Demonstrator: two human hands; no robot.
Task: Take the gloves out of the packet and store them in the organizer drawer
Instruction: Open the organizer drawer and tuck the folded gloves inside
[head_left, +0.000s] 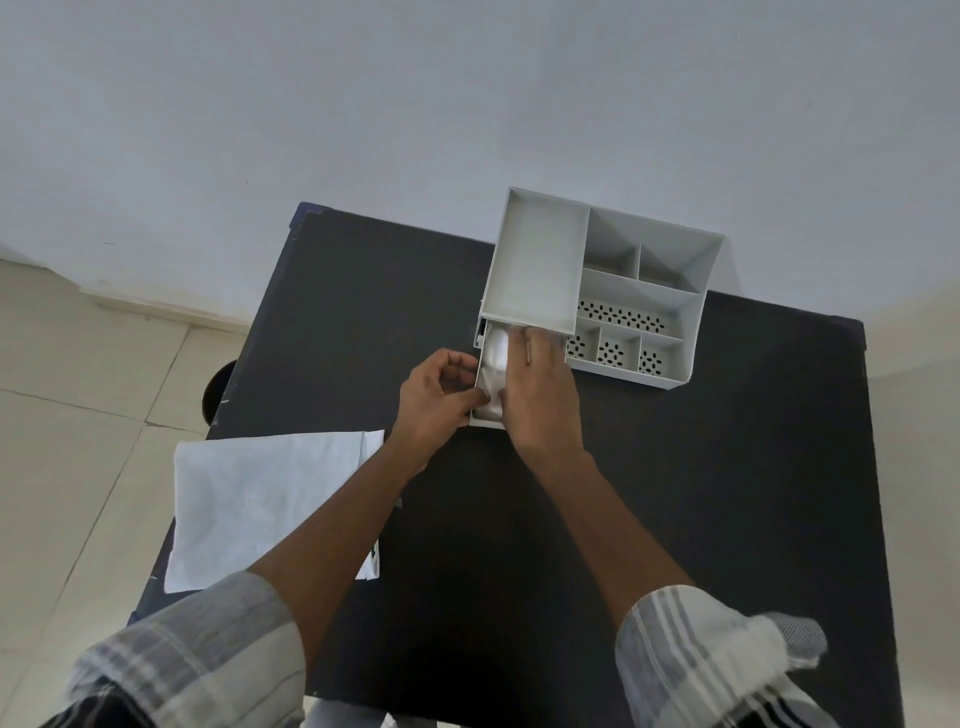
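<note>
A: Far left, the packet (270, 512) lies flat and white on the table's (675, 519) near-left corner, overhanging the edge; looks emptied and set aside, well apart from the work, so it stays out of the way.

B: And the left hand (436, 397)?

A: At the drawer's (480, 418) left wall; fingers curled, thumb and fingertips pinching the near end of the gloves (493, 364); probably steadying them so they do not spring back out.

B: So the gloves are in already?

A: Mostly; a pale, glossy wad lying inside the pulled-out drawer, at the organizer's (545, 260) front left; how well it is tucked I cannot tell.

B: Right hand (540, 395)?

A: Laid over the drawer, fingers fairly flat and reaching toward its back, pressing down on the gloves; whether they grip anything is hidden.

B: Remaining?

A: Judging by this, flatten the wad, then slide the drawer closed; compartments to the right sit empty.
</note>
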